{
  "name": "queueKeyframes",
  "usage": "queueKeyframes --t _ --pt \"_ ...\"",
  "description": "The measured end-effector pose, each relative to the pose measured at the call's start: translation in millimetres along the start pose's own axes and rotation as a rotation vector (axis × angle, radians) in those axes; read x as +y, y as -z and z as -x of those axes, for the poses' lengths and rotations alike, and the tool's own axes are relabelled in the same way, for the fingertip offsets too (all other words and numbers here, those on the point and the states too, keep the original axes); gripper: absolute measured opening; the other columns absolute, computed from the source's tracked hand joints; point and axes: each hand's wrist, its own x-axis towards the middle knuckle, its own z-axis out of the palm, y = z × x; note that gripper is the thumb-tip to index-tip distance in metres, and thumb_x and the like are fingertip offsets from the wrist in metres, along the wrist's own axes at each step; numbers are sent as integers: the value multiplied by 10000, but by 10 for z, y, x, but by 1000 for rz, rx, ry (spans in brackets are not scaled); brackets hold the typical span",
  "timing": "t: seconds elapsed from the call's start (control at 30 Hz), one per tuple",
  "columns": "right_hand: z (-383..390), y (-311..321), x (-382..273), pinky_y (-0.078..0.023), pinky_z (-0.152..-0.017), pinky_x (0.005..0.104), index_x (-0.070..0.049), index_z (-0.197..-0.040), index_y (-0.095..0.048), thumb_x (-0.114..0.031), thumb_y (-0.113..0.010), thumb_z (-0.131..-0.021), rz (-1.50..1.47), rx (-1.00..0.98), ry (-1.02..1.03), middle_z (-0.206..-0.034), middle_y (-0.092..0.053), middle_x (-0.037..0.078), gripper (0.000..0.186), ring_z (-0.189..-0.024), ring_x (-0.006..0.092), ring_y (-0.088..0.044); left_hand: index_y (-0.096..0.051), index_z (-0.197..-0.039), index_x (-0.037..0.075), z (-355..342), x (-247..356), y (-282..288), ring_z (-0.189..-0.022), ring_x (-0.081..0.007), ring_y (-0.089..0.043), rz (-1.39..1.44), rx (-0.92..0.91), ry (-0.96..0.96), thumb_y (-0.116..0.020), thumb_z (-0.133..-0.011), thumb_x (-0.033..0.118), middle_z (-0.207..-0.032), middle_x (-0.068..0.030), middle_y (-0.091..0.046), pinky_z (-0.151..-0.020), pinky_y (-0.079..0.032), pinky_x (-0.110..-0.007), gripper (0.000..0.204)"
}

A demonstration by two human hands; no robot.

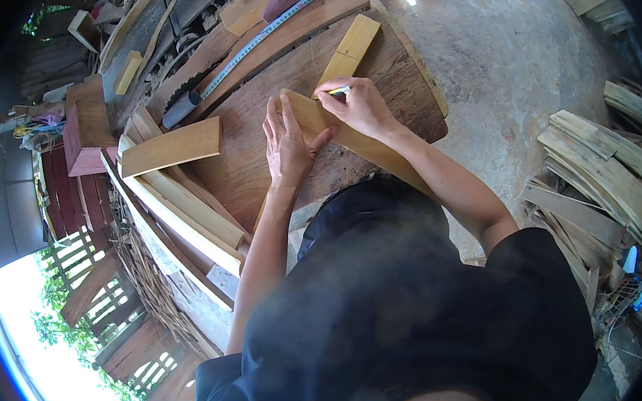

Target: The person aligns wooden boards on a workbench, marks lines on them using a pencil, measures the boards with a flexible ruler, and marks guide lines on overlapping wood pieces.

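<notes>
Under the spread thumb of the left hand (289, 150), beside its straight fingers, lies the board (366, 148); the right hand (363, 108) pinches a pencil (339, 90). The board seems stiff, fairly light, best gripped along both edges.

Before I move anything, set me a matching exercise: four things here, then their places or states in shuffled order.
1. Bare right hand
2. Bare left hand
3. Light-blue ribbon-like tape measure
4. Short tan rectangular board

A. Laid across pale curved wooden strips
B. Gripping a slim yellow writing tool
C. Stretched along a curved brown plank
D. Fingers outstretched on a long tan board

Pairs: 1-B; 2-D; 3-C; 4-A
</notes>
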Motion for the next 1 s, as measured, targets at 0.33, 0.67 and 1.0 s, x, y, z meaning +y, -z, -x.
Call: queueKeyframes --t 0.33,0.67,1.0 --pt "312 205 -27 -569 -749 342 -8 -1005 -759 -108 -707 -930 87 -32 -45 -946 -755 148 135 -835 273 -747 -293 -1565 -59 11 1 7 -1427 -497 -359 10 -2 12 -828 -769 605 -1585 -320 -293 -1145 -414 -519 1166" --pt "264 213 -50 -579 -728 335 -15 -1024 -765 -128 -705 -940 -5 37 -75 -974 -776 124 153 -843 222 -757 -289 -1566 -59 9 -20 -11 -1426 -496 -360 8 6 8 -826 -775 601 -1583 -317 -299 -1143 -414 -520 1163" --pt "-16 -100 13 -561 -708 395 -41 -958 -748 -165 -683 -933 -29 56 64 -903 -733 171 143 -782 346 -717 -281 -1573 -49 2 -22 -18 -1428 -499 -360 24 -2 11 -821 -769 617 -1589 -319 -289 -1145 -413 -522 1175"
